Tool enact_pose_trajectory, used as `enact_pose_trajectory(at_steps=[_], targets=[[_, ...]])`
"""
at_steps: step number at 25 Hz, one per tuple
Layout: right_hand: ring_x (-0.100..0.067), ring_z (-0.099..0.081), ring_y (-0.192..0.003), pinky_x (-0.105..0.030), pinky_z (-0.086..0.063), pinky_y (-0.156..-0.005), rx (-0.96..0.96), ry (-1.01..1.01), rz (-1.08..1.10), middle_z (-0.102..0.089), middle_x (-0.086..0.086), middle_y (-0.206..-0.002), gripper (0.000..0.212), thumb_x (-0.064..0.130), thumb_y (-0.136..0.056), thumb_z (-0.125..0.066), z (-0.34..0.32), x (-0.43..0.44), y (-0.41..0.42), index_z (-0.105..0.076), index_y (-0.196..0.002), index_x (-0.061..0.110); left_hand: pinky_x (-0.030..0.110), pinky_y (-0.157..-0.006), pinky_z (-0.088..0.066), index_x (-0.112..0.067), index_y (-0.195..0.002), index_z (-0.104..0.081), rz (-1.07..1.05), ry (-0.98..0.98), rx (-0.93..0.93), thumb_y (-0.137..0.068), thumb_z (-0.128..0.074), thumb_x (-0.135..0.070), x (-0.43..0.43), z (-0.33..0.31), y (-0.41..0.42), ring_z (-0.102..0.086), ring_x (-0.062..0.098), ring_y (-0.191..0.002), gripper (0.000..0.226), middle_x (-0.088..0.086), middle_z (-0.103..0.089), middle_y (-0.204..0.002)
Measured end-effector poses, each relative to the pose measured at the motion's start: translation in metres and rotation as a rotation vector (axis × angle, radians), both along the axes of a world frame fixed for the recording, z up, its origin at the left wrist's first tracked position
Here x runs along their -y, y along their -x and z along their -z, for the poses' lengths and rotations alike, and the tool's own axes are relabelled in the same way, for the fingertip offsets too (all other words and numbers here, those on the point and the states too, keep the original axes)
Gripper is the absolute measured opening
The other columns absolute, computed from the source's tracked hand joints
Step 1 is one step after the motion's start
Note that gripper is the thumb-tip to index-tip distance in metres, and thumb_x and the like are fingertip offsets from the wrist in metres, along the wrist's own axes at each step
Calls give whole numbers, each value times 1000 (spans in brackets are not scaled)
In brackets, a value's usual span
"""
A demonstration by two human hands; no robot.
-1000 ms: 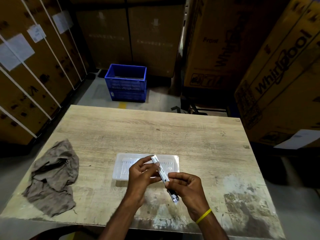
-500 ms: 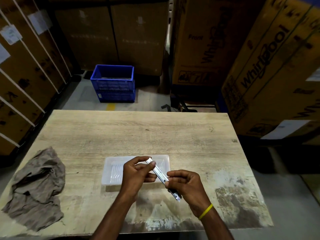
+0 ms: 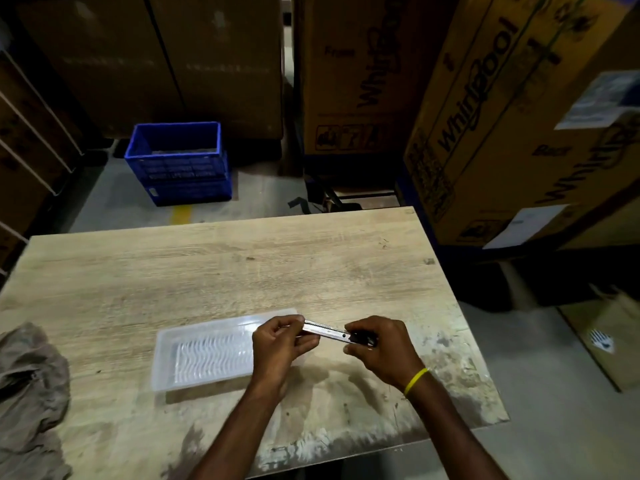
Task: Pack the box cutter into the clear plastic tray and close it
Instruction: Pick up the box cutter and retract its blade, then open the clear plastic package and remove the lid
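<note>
Over the right end of the clear plastic tray [image 3: 207, 353], both hands now hold the box cutter [image 3: 325, 331] nearly level, where a second ago it slanted steeply toward the person. Left hand [image 3: 280, 344] pinches the far tip, right hand [image 3: 379, 348] clasps the black end; likely lining up to lay it in the open tray

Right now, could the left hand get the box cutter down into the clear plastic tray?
Probably yes. The left hand grips the silver box cutter at the clear plastic tray's right end, and the tray looks open; the right hand holds the other end.
</note>
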State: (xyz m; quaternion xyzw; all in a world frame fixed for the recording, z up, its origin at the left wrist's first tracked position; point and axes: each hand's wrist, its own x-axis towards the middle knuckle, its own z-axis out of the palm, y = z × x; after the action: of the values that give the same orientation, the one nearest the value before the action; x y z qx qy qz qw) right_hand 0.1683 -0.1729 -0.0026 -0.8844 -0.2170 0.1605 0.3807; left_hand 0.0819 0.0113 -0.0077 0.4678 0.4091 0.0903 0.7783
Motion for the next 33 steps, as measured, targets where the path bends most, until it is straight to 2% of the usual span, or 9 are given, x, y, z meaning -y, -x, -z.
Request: enact_pose_trajectory(at_steps=[5, 9, 14, 20, 23, 25, 27, 30, 33], targets=[[-20, -72, -84, -31, -57, -80, 90, 107, -95, -77, -5, -91, 28, 16, -73, -84, 34, 9, -42, -80, -101, 15, 31, -68, -64, 0, -114, -64, 38, 7, -105, -92, -68, -6, 9, 19, -13, -73, 32, -75, 24, 24, -72, -104], [-32, -71, -82, -44, -59, -77, 73, 171, -140, -74, -14, -87, 30, 0, -63, -83, 64, 16, -68, -80, -92, 9, 33, -65, -59, -8, -111, -69, 78, -118, -185, -90, -70, -11, -2, 27, 2, -70, 26, -72, 21, 17, -76, -96], [-29, -69, -93, -28, -52, -85, -29, 299, -158, -73, -14, -96, 40, 11, -58, -93, 88, 4, -73, -81, -97, 9, 39, -73, -57, -11, -98, -74, 47, -180, -222, -88, -69, -8, -18, 26, 39, -72, 25, -72, 11, 16, -78, -91], [-30, -68, -94, -21, -40, -77, -41, 380, -124, -74, -14, -99, 42, 13, -57, -94, 94, -7, -78, -82, -97, 12, 28, -64, -57, -5, -100, -73, -52, -221, -199, -92, -64, -3, -38, 24, 69, -72, 15, -62, 12, 15, -77, -88], [-30, -68, -97, -24, -43, -78, -58, 405, -124, -75, -14, -100, 42, 11, -57, -92, 89, -11, -76, -81, -97, 11, 23, -60, -59, -4, -99, -73, -112, -261, -206, -92, -63, -2, -54, 22, 82, -71, 16, -61, 12, 16, -76, -87], [-31, -67, -100, -26, -43, -77, -27, 446, -145, -74, -13, -101, 43, 9, -58, -88, 84, -17, -72, -79, -100, 10, 26, -61, -60, -8, -95, -74, -185, -302, -228, -90, -66, -2, -73, 22, 90, -71, 24, -67, 11, 17, -75, -87], [-30, -67, -104, -22, -40, -79, -28, 362, -111, -73, -12, -108, 47, 9, -64, -85, 78, -27, -61, -74, -111, 11, 38, -70, -62, -20, -88, -76, -254, -419, -281, -87, -72, -8, -92, 24, 98, -73, 31, -78, 12, 12, -76, -88], [-26, -68, -102, -26, -47, -86, -37, 174, -128, -68, -10, -115, 49, 18, -77, -82, 65, -58, -35, -68, -123, 11, 43, -81, -60, -21, -94, -74, -184, -715, -400, -81, -80, -18, -116, 17, 105, -71, 22, -88, 15, 1, -76, -95], [-23, -69, -100, -37, -56, -88, -172, 117, -38, -67, -6, -118, 55, 28, -78, -82, 53, -100, -18, -64, -127, 9, 45, -95, -53, -17, -118, -68, -2, -996, -546, -73, -86, -30, -147, 23, 100, -63, 28, -112, 50, 7, -67, -122]])
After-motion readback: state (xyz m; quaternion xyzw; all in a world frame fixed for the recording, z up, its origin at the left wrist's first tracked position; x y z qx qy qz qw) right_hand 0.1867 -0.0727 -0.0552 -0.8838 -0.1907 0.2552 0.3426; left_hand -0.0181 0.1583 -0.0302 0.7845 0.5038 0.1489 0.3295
